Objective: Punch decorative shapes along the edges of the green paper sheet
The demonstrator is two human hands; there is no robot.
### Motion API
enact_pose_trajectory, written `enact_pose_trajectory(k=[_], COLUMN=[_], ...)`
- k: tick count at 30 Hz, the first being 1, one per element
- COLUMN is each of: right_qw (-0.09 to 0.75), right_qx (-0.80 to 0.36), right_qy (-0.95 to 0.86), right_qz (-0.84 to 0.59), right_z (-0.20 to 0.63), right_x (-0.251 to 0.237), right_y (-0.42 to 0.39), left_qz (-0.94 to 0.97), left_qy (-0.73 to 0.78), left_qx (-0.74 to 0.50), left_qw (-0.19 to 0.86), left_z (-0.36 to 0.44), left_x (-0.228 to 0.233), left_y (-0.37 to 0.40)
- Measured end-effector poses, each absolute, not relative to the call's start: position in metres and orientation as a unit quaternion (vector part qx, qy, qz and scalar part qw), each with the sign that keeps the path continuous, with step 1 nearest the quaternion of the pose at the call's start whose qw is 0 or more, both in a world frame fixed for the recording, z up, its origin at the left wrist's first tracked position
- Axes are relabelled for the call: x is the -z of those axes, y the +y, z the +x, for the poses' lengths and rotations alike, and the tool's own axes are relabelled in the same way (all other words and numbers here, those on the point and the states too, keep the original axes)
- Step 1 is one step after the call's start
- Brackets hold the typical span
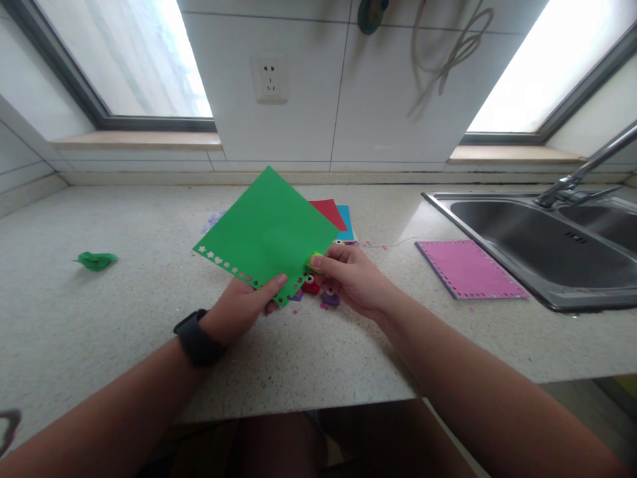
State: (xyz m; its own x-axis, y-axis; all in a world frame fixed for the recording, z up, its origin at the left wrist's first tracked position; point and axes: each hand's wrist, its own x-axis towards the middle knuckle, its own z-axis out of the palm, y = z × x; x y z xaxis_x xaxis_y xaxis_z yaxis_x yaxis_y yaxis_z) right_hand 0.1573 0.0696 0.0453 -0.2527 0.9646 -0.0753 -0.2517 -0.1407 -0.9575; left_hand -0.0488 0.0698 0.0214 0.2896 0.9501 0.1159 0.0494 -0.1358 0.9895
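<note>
A square sheet of green paper [269, 229] is held up over the counter, turned so one corner points away from me. Small star, heart and flower shapes are punched along its near left edge, with a few more on the near right edge. My left hand [249, 299] pinches the sheet near its closest corner, thumb on top. My right hand [353, 275] grips a small yellow-green craft punch [315, 261] at the sheet's right edge. Below lie a red punch [311, 284] and a purple punch [330, 297], partly hidden by paper and fingers.
Behind the green sheet lie red paper [329, 211] and blue paper [347, 222]. A pink stack of punched paper [470, 269] rests beside the steel sink [497, 259]. Crumpled green material [96, 260] sits at left. Tiny pink cut-outs are scattered around the punches.
</note>
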Motion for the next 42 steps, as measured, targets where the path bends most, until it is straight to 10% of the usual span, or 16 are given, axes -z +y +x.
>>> enact_pose_trajectory(k=[42], right_qw=[0.473], right_qx=[-0.649], right_qy=[-0.469], right_qz=[-0.369], right_z=[0.1567], right_x=[-0.0423], right_y=[0.0712], left_qz=[0.619], left_qy=[0.429], left_qx=[-0.424], left_qw=[0.503], left_z=[-0.0494], left_x=[-0.0216], left_y=[0.0688])
